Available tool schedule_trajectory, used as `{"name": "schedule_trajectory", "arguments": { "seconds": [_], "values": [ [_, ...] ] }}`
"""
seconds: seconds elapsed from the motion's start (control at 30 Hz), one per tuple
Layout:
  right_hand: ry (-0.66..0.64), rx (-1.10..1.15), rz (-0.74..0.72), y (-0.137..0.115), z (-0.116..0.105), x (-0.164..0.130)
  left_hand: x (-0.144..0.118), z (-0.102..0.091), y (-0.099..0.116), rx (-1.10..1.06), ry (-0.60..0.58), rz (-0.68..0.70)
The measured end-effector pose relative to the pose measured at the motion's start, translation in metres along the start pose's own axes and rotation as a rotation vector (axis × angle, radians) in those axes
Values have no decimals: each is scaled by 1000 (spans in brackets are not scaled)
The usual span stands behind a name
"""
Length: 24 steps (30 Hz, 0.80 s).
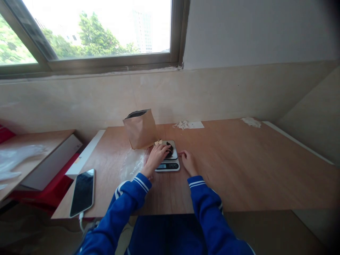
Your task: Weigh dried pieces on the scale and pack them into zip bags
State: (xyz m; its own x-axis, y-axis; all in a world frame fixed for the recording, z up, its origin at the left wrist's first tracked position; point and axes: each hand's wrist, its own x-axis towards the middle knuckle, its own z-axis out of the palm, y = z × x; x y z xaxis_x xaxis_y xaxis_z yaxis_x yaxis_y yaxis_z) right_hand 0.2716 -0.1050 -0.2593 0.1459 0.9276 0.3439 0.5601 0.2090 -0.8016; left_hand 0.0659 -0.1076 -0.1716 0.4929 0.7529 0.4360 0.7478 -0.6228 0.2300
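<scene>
A small digital kitchen scale (174, 167) with a light plate and a lit display sits on the wooden table. Dark, curled, dried-looking pieces (170, 150) lie on its plate; their exact kind is unclear. Over the plate, my left hand (157, 154) reaches in from the left, its bent fingers closed on the dark pieces. A small tan piece (158, 142) shows just behind these fingers. My right hand (188, 161) rests on the table right beside the scale, fingers curled in, with nothing visible in them.
Behind the scale to the left stands an open brown paper bag (142, 130). A clear plastic bag (132, 163) lies left of my left hand. A phone (83, 193) with a white cable is at the table's left edge. White scraps (182, 124) and a white card (196, 125) lie near the wall.
</scene>
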Motion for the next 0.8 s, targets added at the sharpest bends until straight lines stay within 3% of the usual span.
{"name": "schedule_trajectory", "arguments": {
  "seconds": [0.2,0.43,0.5,0.63,0.8],
  "values": [
    [-13,-17,9,-1,-1,0,2,-27,3,-66,190,-35],
    [-11,-33,7,-5,-2,0,30,-104,1,-18,756,-172],
    [-10,-35,12,-7,-3,-1,41,-126,-6,11,861,-218],
    [-12,-45,23,-9,-3,-1,59,-149,-23,33,872,-307],
    [-19,-37,21,-7,-3,-1,63,-134,-42,67,698,-408]
  ]
}}
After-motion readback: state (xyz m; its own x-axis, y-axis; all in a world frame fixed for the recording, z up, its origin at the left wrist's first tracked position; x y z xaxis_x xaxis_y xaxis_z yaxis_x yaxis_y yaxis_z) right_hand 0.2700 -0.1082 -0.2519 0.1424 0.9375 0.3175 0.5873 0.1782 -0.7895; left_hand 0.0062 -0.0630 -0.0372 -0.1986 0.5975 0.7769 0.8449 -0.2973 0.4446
